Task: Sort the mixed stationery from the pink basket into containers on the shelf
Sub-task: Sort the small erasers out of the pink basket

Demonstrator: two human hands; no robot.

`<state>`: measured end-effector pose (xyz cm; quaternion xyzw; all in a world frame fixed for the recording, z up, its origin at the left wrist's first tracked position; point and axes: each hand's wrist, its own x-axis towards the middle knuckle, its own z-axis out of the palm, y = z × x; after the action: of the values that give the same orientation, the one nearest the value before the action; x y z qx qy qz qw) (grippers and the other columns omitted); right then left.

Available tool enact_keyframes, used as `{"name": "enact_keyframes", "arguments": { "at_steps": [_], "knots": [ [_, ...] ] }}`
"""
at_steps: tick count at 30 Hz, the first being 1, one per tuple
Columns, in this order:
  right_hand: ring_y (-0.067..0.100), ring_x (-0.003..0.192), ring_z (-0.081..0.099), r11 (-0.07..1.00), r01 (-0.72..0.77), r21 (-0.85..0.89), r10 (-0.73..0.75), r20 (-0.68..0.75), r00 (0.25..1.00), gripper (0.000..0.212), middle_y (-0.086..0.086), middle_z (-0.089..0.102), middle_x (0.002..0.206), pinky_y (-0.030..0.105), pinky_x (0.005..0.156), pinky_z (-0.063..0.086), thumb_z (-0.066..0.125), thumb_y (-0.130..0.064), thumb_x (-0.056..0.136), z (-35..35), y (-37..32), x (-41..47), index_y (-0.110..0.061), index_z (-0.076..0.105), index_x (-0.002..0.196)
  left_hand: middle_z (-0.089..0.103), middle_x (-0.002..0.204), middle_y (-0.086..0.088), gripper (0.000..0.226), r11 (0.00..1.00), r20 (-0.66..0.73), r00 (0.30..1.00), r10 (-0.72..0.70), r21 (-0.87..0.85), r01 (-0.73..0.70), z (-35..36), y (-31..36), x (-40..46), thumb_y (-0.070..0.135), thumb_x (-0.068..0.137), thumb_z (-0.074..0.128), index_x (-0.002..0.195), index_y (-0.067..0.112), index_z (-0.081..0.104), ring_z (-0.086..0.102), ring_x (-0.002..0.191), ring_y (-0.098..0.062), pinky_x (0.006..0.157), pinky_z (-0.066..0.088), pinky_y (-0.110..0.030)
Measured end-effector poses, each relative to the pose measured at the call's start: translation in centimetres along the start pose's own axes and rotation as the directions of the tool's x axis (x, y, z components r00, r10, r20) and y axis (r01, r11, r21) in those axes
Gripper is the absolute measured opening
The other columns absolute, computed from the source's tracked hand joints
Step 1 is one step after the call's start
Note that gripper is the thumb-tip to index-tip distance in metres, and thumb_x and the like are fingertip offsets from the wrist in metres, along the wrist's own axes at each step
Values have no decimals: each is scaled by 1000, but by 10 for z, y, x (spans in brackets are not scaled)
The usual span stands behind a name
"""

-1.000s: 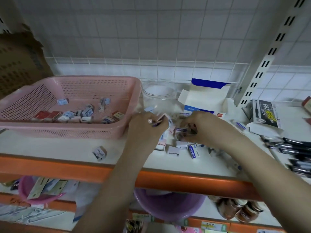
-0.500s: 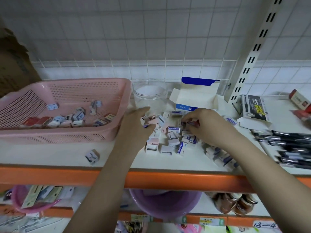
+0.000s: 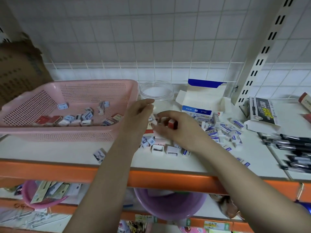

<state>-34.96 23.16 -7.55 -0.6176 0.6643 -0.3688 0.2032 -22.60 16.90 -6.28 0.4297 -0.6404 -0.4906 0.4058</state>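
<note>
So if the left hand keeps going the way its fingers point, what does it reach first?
Most likely the clear plastic jar just behind the left hand. Its fingers point up and back toward the wall, already overlapping the jar's front in the picture, though the depth between them is unclear.

left hand [image 3: 136, 115]: bare | right hand [image 3: 178, 130]: bare | forearms: sleeveless, no jewellery visible

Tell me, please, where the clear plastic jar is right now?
In the head view the clear plastic jar stands at the back of the shelf, between the pink basket and the open blue-and-white carton.
</note>
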Motion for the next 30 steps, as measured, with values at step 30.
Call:
{"name": "enact_keyframes", "arguments": {
  "at_steps": [30],
  "knots": [
    [19,96,59,840,-167,-516,208,22,978,30,1,62,109,34,81,50,59,-44,87,-54,41,-21,-26,67,109,65,113,2,26,427,448,892,64,795,-430,27,-35,-3,28,89,62,114,27,67,61,103,-20,84,50,-34]
  ]
}}
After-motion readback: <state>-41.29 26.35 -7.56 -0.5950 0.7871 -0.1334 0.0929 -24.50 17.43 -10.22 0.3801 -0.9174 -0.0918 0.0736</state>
